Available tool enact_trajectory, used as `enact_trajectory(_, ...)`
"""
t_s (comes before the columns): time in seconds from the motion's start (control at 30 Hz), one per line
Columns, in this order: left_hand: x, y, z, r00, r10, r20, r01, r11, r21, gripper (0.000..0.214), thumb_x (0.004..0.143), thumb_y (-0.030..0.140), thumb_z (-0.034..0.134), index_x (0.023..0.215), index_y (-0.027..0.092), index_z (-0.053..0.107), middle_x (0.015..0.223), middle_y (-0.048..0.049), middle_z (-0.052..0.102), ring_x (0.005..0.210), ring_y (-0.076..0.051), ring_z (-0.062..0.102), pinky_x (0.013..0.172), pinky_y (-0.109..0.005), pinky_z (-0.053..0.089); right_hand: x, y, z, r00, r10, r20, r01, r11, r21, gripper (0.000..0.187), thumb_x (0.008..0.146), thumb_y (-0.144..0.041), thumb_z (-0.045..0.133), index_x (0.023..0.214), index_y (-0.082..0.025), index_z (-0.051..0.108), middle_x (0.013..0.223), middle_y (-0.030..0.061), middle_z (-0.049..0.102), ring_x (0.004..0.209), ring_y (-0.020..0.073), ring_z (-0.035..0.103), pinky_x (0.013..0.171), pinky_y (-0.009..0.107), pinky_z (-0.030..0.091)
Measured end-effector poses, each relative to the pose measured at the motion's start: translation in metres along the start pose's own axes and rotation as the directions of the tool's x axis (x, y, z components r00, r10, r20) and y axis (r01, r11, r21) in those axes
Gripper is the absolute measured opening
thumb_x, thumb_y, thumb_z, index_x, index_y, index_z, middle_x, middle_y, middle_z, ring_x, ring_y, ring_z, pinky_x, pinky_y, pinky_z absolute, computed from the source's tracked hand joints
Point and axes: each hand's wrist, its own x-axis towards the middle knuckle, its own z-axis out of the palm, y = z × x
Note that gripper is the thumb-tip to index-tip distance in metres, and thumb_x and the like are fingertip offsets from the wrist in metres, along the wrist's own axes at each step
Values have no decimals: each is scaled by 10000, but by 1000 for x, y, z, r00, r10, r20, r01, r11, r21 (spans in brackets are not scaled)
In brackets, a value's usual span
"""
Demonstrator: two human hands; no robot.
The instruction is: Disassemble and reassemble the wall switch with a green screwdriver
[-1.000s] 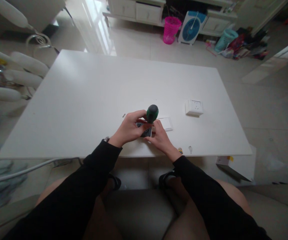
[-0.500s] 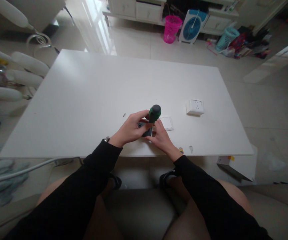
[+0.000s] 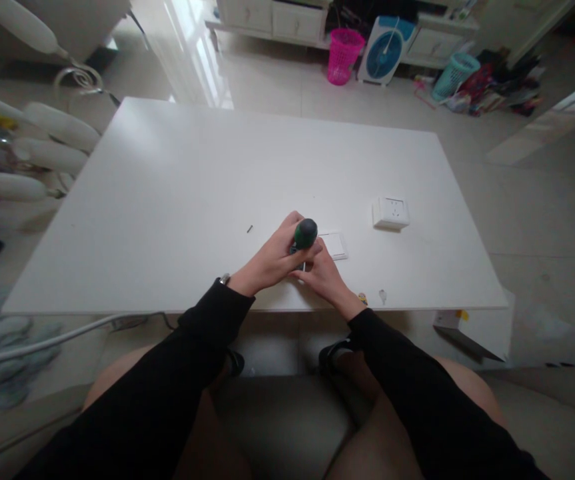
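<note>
The left hand (image 3: 273,259) has slid right, to frame centre, and now wraps the green screwdriver (image 3: 306,233) at its handle; the dark part it gripped before is hidden beneath it.

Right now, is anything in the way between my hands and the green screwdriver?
Nothing visible. Your left hand is closed round the screwdriver handle, and your right hand sits right against it. The white cover plate lies beyond the right hand, the wall socket farther right.
</note>
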Motion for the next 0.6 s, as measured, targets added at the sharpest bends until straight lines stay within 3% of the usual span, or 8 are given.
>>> enact_trajectory(0.13, 1, -3, -3, 997, 62, -47, -59, 997, 57, 277, 930, 446, 698, 961, 175, 654, 952, -47, 577, 869, -177, 580, 827, -347, 508, -1, -1, 0, 1000, 2, -1, -2, 1000, 7, 724, 720, -179, 853, 1364, -249, 532, 1370, 108, 547, 1337, 319, 512, 1175, 545, 436)
enact_trajectory(0.3, 0, -4, -10, 993, 7, -116, -4, 1000, 22, 343, 856, 327, 781, 1130, 193, 624, 1036, -44, 682, 944, -182, 652, 886, -353, 536, -1, -3, -2, 1000, 2, -4, -2, 1000, -7, 756, 696, -150, 865, 1357, -261, 516, 1368, 107, 543, 1339, 317, 512, 1174, 550, 437)
enact_trajectory(0.47, -2, -2, -10, 997, -59, -56, 51, 988, -144, 305, 921, 278, 657, 1203, 188, 583, 1079, -78, 706, 1038, -221, 688, 925, -392, 541, 0, -5, -3, 1000, 8, 17, -8, 1000, -5, 726, 696, -145, 862, 1328, -251, 523, 1363, 111, 543, 1320, 314, 519, 1131, 552, 482)
enact_trajectory(0.6, -6, -2, -3, 995, -96, -2, 92, 958, -271, 400, 922, 310, 635, 1289, 218, 507, 1011, -45, 664, 901, -183, 631, 853, -367, 517, 1, -6, -3, 999, 25, 20, -25, 999, -22, 734, 697, -158, 865, 1342, -244, 524, 1349, 110, 554, 1313, 316, 523, 1152, 560, 456)
